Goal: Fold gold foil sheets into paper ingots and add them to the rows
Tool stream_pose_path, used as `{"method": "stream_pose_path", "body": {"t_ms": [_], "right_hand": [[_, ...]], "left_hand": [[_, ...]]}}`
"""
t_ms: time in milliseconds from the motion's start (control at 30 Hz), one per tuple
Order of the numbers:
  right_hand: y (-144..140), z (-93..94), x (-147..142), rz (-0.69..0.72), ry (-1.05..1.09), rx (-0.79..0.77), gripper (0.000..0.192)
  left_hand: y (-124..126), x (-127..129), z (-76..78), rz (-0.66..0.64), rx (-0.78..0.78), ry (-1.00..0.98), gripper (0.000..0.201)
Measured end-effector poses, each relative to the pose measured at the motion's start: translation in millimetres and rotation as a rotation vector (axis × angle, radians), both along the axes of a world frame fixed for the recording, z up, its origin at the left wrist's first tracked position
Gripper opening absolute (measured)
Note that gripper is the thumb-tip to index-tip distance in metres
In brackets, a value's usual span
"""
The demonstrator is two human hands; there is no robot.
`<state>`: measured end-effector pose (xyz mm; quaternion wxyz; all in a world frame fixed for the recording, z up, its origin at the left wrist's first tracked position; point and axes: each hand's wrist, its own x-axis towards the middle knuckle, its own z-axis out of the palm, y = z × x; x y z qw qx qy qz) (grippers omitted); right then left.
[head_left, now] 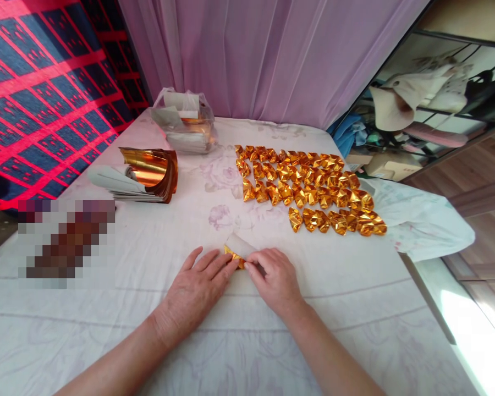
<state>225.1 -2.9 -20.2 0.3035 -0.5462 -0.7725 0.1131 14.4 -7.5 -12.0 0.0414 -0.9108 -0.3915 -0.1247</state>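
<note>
A sheet of gold foil paper [241, 246], partly folded, lies on the table in front of me. Its white back faces up on the far side, and a gold strip shows at the near edge. My left hand [200, 283] rests flat with fingers spread, the fingertips touching the gold strip. At the right end of the sheet, my right hand [275, 278] pinches the edge between thumb and fingers. Beyond it to the right, rows of folded gold foil pieces [299, 195] stand on the cloth.
A curled stack of gold foil sheets [152, 173] sits at the left. Behind it is a clear plastic bag [185, 124] with more sheets. A floral cloth [148, 231] covers the table. Shelves [429, 104] holding caps stand at the right; a purple curtain [247, 60] hangs behind.
</note>
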Motion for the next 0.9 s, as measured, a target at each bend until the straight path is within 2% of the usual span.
{"method": "stream_pose_path", "body": {"t_ms": [167, 900], "right_hand": [[-1.0, 0.5, -1.5, -0.013, -0.014, 0.007, 0.013], [-1.6, -1.0, -1.1, -0.018, -0.068, 0.031, 0.014]], "left_hand": [[-1.3, -0.7, 4.5, -0.018, -0.024, 0.050, 0.047], [-1.3, 1.3, 2.6, 0.011, -0.027, 0.046, 0.044]]}}
